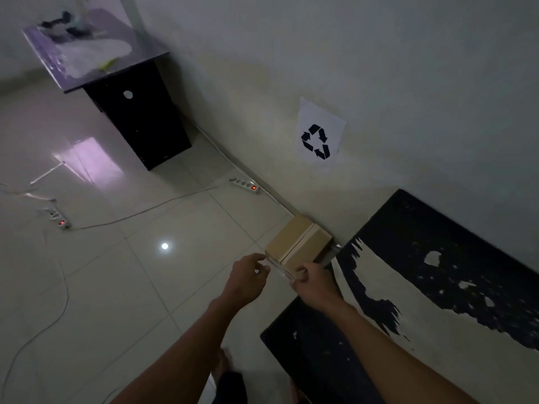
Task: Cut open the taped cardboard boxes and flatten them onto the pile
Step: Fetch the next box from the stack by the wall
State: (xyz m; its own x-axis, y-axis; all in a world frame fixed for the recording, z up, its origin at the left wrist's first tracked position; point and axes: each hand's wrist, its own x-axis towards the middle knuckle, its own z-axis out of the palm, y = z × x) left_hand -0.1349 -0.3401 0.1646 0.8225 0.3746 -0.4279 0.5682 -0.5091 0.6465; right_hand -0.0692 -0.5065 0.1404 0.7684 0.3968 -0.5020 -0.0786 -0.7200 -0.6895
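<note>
Both hands, the left hand (248, 277) and right hand (310, 279), pinch a clear tape strip (279, 268) stretched between them above the near edge of the cardboard box (297, 243), which sits on the floor against the wall. The step looks like stripping tape; next, probably pull it free and open the flaps.

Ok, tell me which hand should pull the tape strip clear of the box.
Probably the right hand: it pinches the clear tape strip at the free end, while the left hand pinches nearer the cardboard box.

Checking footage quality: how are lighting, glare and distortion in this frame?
Head view: dim overall; lamp glare spot and purple reflection on the tiles; wide-angle tilt bends the wall; box and both hands stay readable, slightly soft.
</note>
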